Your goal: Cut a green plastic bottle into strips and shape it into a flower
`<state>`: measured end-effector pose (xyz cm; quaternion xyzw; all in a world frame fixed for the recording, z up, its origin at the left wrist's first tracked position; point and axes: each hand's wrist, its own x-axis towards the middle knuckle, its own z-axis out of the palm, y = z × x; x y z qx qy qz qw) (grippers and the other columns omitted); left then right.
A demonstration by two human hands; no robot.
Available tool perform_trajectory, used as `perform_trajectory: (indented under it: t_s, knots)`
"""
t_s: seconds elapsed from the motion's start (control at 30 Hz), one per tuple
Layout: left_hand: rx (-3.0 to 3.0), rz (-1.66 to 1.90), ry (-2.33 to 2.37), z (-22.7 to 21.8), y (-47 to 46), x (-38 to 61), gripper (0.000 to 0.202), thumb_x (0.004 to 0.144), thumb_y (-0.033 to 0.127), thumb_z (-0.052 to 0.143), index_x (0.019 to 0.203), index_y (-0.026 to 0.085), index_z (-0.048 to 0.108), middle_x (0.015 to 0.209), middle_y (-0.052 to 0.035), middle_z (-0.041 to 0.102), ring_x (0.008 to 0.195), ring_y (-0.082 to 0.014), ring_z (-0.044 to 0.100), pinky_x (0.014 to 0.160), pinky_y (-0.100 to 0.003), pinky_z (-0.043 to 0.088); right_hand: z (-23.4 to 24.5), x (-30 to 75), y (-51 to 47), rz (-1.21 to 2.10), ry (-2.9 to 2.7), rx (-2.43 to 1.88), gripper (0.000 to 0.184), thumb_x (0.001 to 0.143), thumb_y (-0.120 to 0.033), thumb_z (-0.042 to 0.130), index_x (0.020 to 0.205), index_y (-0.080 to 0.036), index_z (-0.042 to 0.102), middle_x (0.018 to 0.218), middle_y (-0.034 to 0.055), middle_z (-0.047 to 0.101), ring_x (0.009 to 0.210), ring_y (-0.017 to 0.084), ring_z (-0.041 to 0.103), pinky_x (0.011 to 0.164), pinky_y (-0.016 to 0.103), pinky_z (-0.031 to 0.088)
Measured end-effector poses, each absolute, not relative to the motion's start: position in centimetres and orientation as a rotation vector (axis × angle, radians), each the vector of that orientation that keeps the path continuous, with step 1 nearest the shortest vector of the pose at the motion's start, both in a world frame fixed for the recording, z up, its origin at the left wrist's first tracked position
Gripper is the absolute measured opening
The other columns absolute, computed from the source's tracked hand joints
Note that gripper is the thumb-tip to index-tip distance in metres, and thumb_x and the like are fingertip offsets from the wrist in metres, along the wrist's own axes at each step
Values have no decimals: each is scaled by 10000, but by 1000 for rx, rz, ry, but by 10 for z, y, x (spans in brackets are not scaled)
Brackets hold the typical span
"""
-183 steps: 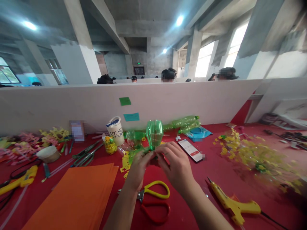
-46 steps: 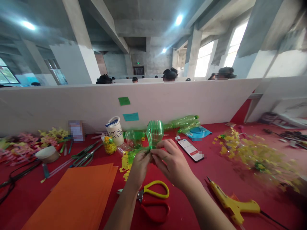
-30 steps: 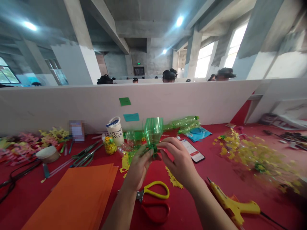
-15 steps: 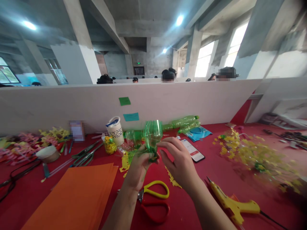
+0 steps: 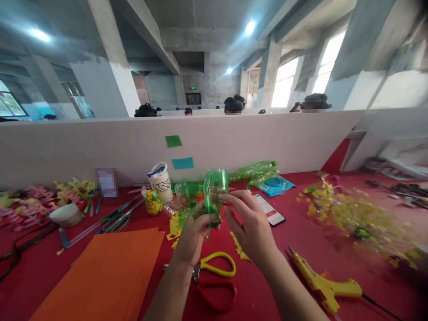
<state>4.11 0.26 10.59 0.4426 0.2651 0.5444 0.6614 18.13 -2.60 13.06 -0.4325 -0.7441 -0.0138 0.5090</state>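
Observation:
My left hand is closed around the lower end of a cut green plastic bottle piece, holding it upright above the red table. My right hand hovers just right of the piece, fingers apart and curved, with its fingertips close to the green plastic; nothing is in it. A strip of yellow cut paper lies on the table under my right hand. Yellow-and-red scissors lie beneath my wrists.
Orange paper sheets lie at the front left, a yellow glue gun at the front right. A phone, green bottles, a paper cup and yellow paper flowers stand further back. A white partition runs behind, with other people beyond it.
My right hand has let go of the bottle piece and drawn slightly right, and a yellow paper strip now lies on the table. My left hand has kept hold, tilting the piece upright.

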Motion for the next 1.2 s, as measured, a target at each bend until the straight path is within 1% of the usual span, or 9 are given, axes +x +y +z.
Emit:
perform_trajectory:
  t_s: [0.1, 0.23, 0.4, 0.57, 0.7, 0.83, 0.9, 1.03, 1.2]
  knots:
    - [1004, 1231, 599, 106, 2, 41, 84, 712, 140, 624, 791, 166, 619, 755, -1, 587, 690, -115, 517, 604, -241, 416, 131, 181, -27, -55, -1792, -1052, 323, 883, -125, 441, 1175, -208, 551, 1022, 87, 564, 955, 205, 522, 817, 345, 451]
    - [1006, 1224, 602, 106, 2, 41, 99, 706, 141, 620, 799, 169, 637, 784, -10, 611, 705, -121, 527, 634, -245, 421, 131, 181, -27, -49, -1778, -1062, 309, 886, -132, 436, 1154, -221, 563, 1007, 92, 561, 949, 216, 522, 806, 360, 452]
    - [1050, 1212, 578, 105, 2, 40, 98, 715, 142, 625, 808, 165, 643, 793, -19, 597, 724, -129, 522, 625, -246, 418, 132, 181, -28, -19, -1749, -1081, 280, 870, -140, 461, 1114, -208, 581, 968, 83, 561, 905, 209, 533, 773, 343, 450]
    - [1078, 1165, 568, 104, 2, 41, 69, 730, 132, 601, 785, 159, 632, 743, -9, 571, 692, -123, 507, 601, -244, 416, 136, 183, -30, 321, -1620, -1058, 173, 852, -146, 495, 976, -208, 599, 814, 22, 530, 730, 142, 539, 659, 265, 464]
    - [1098, 1145, 587, 105, 1, 42, 14, 737, 149, 610, 744, 144, 620, 705, -2, 545, 653, -111, 490, 592, -240, 414, 137, 184, -28, 510, -1579, -1049, 68, 807, -136, 553, 826, -201, 549, 723, -16, 499, 656, 119, 512, 600, 236, 455]
    - [1113, 1128, 598, 106, 0, 44, 51, 746, 188, 630, 758, 139, 624, 694, -3, 540, 625, -102, 482, 566, -230, 398, 135, 182, -27, 342, -1636, -1124, 108, 806, -139, 562, 723, -193, 520, 721, -6, 502, 649, 123, 498, 578, 241, 424]
    - [1087, 1135, 593, 105, 1, 44, 73, 756, 204, 627, 797, 144, 630, 705, -7, 553, 607, -99, 488, 553, -229, 396, 134, 181, -28, 232, -1681, -1102, 100, 825, -132, 539, 745, -191, 547, 754, 11, 533, 695, 136, 516, 614, 253, 436]
    - [1009, 1167, 560, 103, 4, 44, 100, 752, 233, 640, 785, 138, 645, 732, -15, 566, 592, -96, 500, 535, -231, 412, 133, 179, -29, 36, -1765, -1022, 115, 858, -136, 496, 816, -193, 585, 850, 52, 601, 804, 173, 544, 701, 302, 463]
    - [943, 1201, 541, 106, 5, 42, 68, 715, 198, 682, 743, 140, 662, 734, -17, 593, 639, -98, 527, 570, -213, 441, 134, 180, -28, -53, -1891, -917, 148, 873, -121, 470, 860, -200, 594, 878, 54, 647, 843, 178, 551, 739, 323, 493]
